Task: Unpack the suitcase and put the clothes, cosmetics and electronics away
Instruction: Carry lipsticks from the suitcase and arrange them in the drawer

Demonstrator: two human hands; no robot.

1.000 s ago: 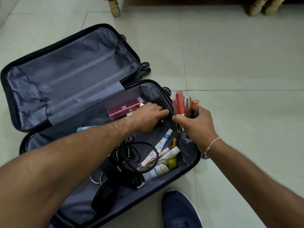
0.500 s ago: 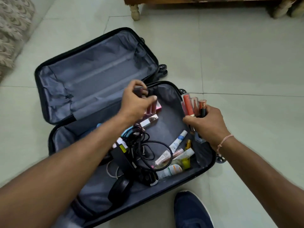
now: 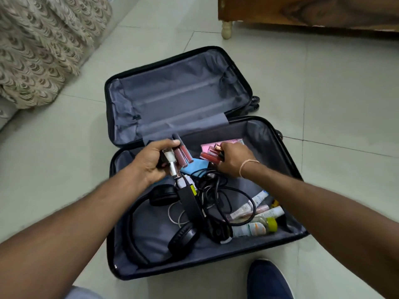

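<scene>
Both hands are over the open suitcase (image 3: 289,169) on the tiled floor (image 3: 323,93). The left hand (image 3: 149,162) is curled tight round a bunch of lip gloss tubes (image 3: 183,153) and a small clear bottle with a metal cap (image 3: 171,165), held just above the near half of the case. The right hand (image 3: 232,160) grips its own cluster of lipsticks (image 3: 212,153), fingers wrapped round them, right beside a pink box (image 3: 224,143) lying at the back of that half.

Below the hands, inside the near half: black headphones (image 3: 164,229) on the left, a tangle of black cables (image 3: 216,190) in the middle with a black charger (image 3: 190,199) lying across it, and a thin white cord (image 3: 174,214) underneath. A blue packet (image 3: 199,166) peeks out between the two hands. At the right edge sits a heap of cosmetic tubes (image 3: 257,214) (labels too small to read), one bottle with a yellow cap (image 3: 272,224).

The far half of the case shows only grey lining (image 3: 179,93). A blue shoe (image 3: 267,279) stands just in front of the case. A patterned fabric (image 3: 38,44) hangs at top left, and a wooden piece of furniture (image 3: 302,11) stands at top right.
</scene>
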